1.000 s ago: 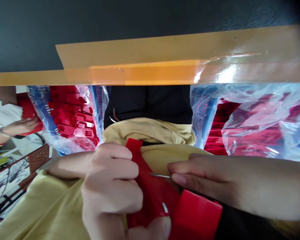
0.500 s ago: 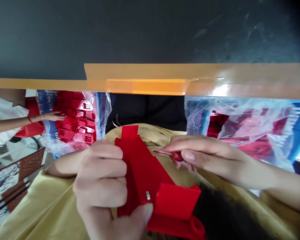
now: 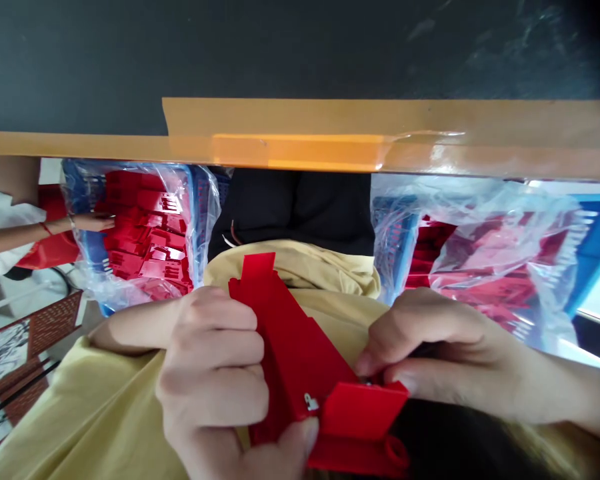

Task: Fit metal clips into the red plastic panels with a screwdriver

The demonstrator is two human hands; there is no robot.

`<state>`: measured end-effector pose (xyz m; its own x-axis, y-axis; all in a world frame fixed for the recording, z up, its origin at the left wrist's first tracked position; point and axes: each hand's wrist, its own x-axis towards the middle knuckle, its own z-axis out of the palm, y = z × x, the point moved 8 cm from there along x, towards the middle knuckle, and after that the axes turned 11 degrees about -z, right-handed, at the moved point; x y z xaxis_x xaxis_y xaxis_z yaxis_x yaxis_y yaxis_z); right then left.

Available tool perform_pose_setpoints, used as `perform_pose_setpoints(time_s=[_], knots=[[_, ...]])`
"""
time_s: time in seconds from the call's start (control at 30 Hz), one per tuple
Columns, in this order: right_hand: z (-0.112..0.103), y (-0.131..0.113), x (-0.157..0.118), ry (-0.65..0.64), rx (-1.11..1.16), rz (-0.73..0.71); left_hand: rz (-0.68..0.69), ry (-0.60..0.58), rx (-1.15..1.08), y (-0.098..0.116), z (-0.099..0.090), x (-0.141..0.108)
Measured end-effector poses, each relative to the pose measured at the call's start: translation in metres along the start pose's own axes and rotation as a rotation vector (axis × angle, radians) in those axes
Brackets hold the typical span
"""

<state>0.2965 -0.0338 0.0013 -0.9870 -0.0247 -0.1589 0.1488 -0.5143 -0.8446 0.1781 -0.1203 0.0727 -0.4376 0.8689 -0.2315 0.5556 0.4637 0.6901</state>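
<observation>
- Top of view: dark surface w/ strip of orange tape along its edge, tape slightly glossy.
- Beyond it: clear bags over blue crates, both sides of a person in a black top; loose red parts packed inside the bags.
- Far left: co-worker's hand at the left bag, fingers right by the red parts, can't tell if touching them.
- Below: yellow cloth across lower view, bunched up behind the work; dark hair hangs in at bottom right.
- We see the red part at centre, held up over the yellow cloth: long flat red plastic piece, narrow tab at far end, wider flap at near end.
- Left hand: wrapped firmly round the part's left edge, fingers curled and stacked, wrist low, forearm out to the left.
- Left thumb: pressed on the near end, just beside a small metal clip on the part.
- Right hand: comes in from right, knuckles up, w/ fingertips pressed together at the flap's top edge; what's pinched is too hidden to tell.
</observation>
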Motion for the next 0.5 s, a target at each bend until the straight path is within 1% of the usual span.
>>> perform_pose_setpoints(time_s=[0.07, 0.13, 0.2, 0.27, 0.37, 0.43, 0.5], knots=[[0.002, -0.001, 0.001, -0.04, -0.097, 0.072, -0.028, 0.004, -0.064, -0.003, 0.001, -0.001], [0.003, 0.0, 0.001, -0.065, -0.192, 0.139, -0.009, 0.018, -0.057, -0.003, 0.001, -0.002], [0.003, 0.002, 0.0, -0.097, -0.227, 0.206, 0.002, 0.027, -0.033, -0.002, 0.002, -0.003], [0.004, 0.007, -0.001, -0.119, -0.187, 0.29, -0.011, 0.038, -0.007, -0.003, 0.004, -0.005], [0.006, 0.015, 0.0, -0.132, -0.054, 0.399, -0.055, 0.055, 0.019, -0.006, 0.004, -0.008], [0.01, 0.017, 0.002, -0.15, 0.045, 0.431, -0.07, 0.055, 0.021, -0.007, 0.003, -0.011], [0.013, 0.019, 0.003, -0.173, 0.089, 0.459, -0.057, 0.02, 0.026, -0.007, 0.002, -0.012]])
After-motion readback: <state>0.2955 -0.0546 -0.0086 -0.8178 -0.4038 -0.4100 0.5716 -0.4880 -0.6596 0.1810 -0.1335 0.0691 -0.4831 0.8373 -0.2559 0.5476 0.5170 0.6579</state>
